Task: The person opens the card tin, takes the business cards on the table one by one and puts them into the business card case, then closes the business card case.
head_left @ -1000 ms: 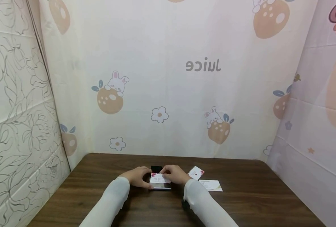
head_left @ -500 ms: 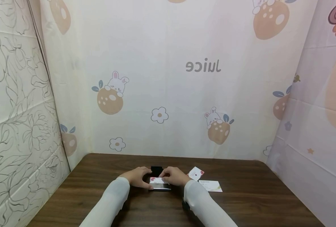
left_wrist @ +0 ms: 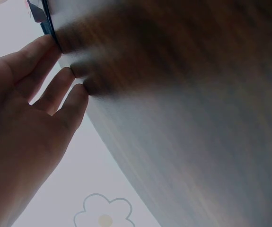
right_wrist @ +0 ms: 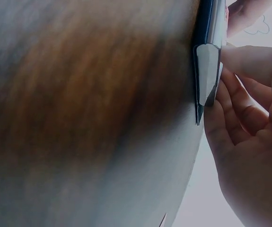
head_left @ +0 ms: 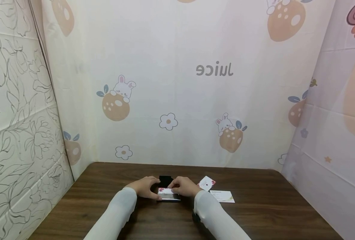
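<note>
A business card case point(head_left: 170, 199) lies on the table, its black lid flap point(head_left: 165, 180) spread open on the far side. In it sits a white business card point(head_left: 164, 190) with red flowers, its near part hidden. My left hand point(head_left: 144, 187) holds the case's left side, thumb at the near corner and fingers toward the far corner. With my right hand point(head_left: 184, 186) I pinch the card's right part. The right wrist view shows the case's pale end beside the right thumb point(right_wrist: 254, 60), with the other fingers curled along its far side.
Right of my right hand lie a white card with red flowers point(head_left: 206, 183) and another white card point(head_left: 222, 196) with a green-gold corner. They rest on the brown wooden table point(head_left: 255, 213). A printed cloth point(head_left: 171, 143) hangs behind the table.
My right hand has brought the flowered card toward me within the case, and less of the card shows now. The left hand stays where it was. Over the last half second little differs.
</note>
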### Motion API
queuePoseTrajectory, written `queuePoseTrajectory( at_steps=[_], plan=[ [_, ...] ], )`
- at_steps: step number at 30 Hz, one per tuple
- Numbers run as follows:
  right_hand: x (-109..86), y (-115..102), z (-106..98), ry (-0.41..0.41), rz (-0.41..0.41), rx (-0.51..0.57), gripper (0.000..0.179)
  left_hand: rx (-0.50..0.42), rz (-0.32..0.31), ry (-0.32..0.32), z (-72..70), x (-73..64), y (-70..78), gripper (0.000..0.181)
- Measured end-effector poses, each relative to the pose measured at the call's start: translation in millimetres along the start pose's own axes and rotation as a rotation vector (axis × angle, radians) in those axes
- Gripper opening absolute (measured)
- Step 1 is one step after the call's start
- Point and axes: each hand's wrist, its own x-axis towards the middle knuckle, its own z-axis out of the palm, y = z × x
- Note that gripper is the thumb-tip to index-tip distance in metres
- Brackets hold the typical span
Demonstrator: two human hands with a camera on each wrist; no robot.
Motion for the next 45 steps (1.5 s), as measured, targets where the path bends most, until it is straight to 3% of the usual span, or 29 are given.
queuePoseTrajectory(
  at_steps=[17,30,37,45],
  plan=[
    [-0.9,-1,0,-0.004,-0.040,-0.035,0.015,0.001,0.036,0.010,0.5,-0.6,-0.6,0.075],
    [-11.6,0,-9,0.024,-0.081,-0.035,0.021,0.007,0.020,0.008,0.3,0.6,-0.5,0.076],
    [-21.6,10,-21,0.058,-0.042,-0.015,0.023,0.006,0.005,0.008,1.2,-0.3,-1.8,0.076],
    [-46.5,34,-39,0.107,0.023,-0.023,0.024,0.011,0.026,0.010,1.7,0.8,-2.4,0.076]
  ],
)
